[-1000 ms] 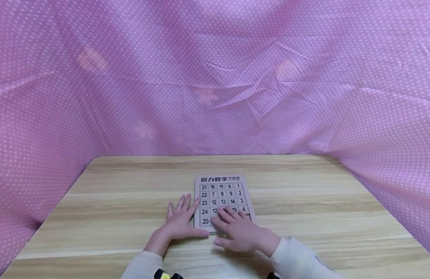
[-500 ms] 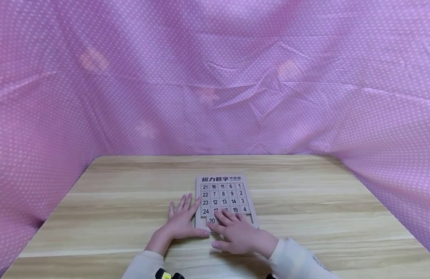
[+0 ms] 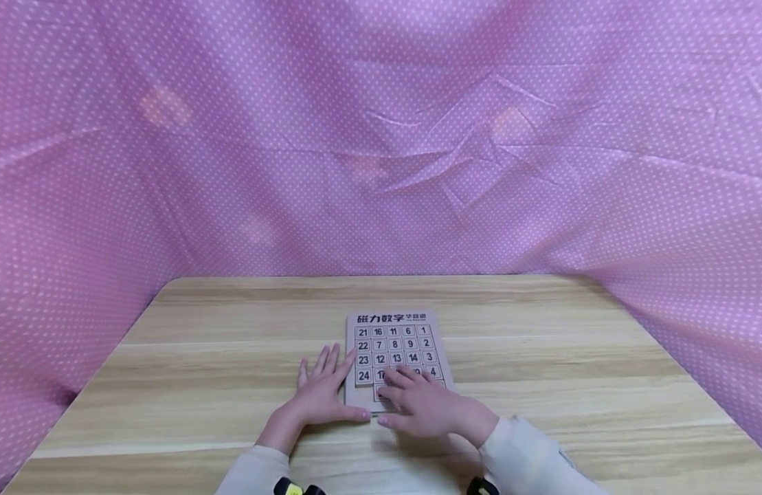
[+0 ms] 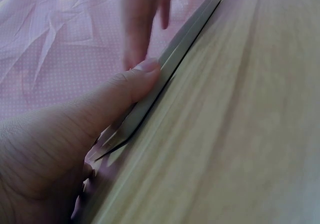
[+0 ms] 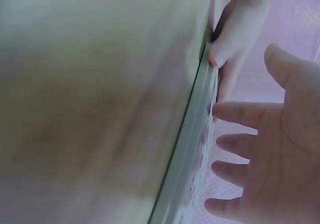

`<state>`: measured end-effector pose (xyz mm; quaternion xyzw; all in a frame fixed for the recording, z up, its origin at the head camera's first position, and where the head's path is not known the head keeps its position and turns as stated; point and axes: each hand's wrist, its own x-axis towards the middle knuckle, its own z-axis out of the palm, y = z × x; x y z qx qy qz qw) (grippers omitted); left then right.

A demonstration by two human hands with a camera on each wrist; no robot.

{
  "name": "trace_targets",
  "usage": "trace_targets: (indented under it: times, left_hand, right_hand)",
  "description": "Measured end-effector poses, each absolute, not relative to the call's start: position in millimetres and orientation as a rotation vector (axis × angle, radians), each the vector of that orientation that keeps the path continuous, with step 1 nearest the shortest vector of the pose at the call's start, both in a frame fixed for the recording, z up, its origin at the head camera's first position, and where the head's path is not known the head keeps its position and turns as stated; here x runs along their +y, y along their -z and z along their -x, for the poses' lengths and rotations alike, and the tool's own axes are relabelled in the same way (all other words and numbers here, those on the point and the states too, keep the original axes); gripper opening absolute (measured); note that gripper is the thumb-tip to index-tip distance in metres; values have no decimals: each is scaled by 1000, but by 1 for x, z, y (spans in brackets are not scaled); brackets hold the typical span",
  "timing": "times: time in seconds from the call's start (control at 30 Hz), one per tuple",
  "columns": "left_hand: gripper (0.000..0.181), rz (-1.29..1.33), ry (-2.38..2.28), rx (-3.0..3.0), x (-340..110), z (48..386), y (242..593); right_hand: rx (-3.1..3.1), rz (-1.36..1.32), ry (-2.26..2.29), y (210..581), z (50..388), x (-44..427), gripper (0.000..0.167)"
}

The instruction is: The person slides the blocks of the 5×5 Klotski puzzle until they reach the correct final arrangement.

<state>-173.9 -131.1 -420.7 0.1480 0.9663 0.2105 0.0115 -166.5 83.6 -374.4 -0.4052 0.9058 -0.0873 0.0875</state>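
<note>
A beige sliding number puzzle lies flat on the table, with rows of square numbered tiles. The bottom-left corner slot holds no tile. A tile sits one column to its right, its number mostly hidden by fingers. My left hand rests at the lower-left corner, fingers straight and spread, index finger along the left edge. Its thumb presses the near edge. My right hand is over the bottom rows, covering several tiles. In the right wrist view its index finger meets the tile face; the other fingers are extended.
The light wood table extends on every side of the puzzle. A pink dotted cloth hangs behind the table and down both sides. Black wrist straps show at the bottom of the head view.
The bottom-row tile 20 has slid right, from the left corner slot to the second column, under my right fingers. My left hand has stayed in place.
</note>
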Motion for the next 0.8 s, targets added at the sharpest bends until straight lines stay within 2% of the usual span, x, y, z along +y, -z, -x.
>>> trace_targets:
  times: [0.47,0.8]
  left_hand:
    - [109,-489,-645,2995,-133,174,418]
    - [110,-494,-630,2997,-135,175,419]
  right_hand:
    - [2822,962,203,379,221,41,68]
    - [2785,974,165,385,230,31,67]
